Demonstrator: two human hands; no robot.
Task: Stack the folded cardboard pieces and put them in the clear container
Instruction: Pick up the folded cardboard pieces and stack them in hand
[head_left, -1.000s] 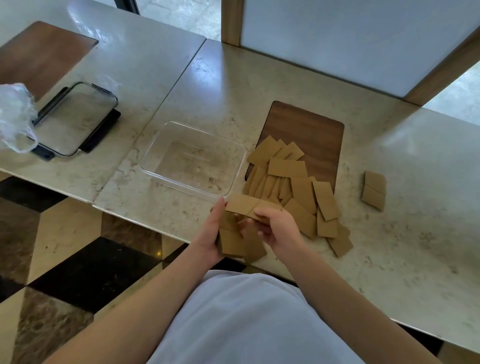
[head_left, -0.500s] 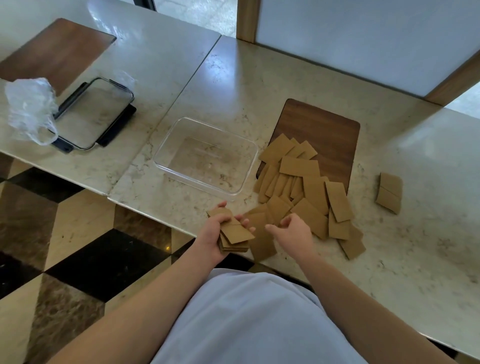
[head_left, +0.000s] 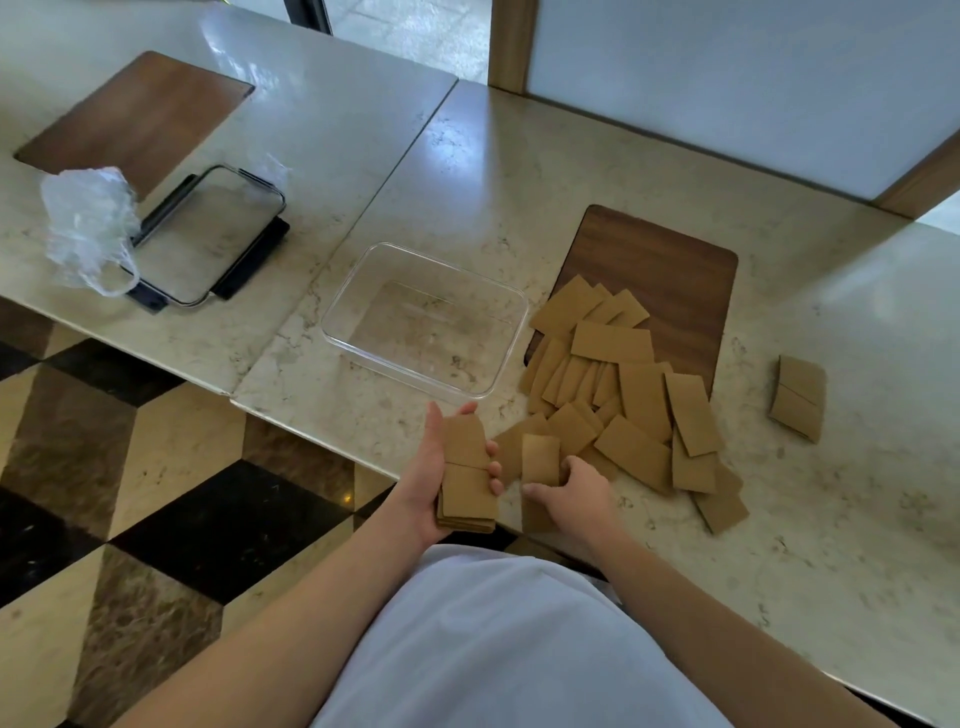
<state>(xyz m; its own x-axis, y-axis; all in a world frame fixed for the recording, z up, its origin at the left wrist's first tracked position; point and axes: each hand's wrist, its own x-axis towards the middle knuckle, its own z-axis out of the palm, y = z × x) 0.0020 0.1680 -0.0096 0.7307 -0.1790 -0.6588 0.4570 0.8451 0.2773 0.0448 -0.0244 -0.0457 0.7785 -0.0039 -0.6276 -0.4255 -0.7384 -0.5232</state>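
Left hand (head_left: 423, 480) has its fingers curled round a small stack (head_left: 466, 475) of tan folded cards, held just off the table (head_left: 675, 156) edge. Right hand (head_left: 571, 493) pinches one card (head_left: 540, 457), thumb out, right at the near end of the loose pile (head_left: 623, 384). The cards are flat brown rectangles, too overlapped to count. One stray card (head_left: 797, 397) sits well apart on the right. One clear container (head_left: 423, 319), just left of the pile.

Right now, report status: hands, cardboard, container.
Left hand holds cardboard stack. Right hand pinches one piece from loose pile. Clear container holds nothing, path open.
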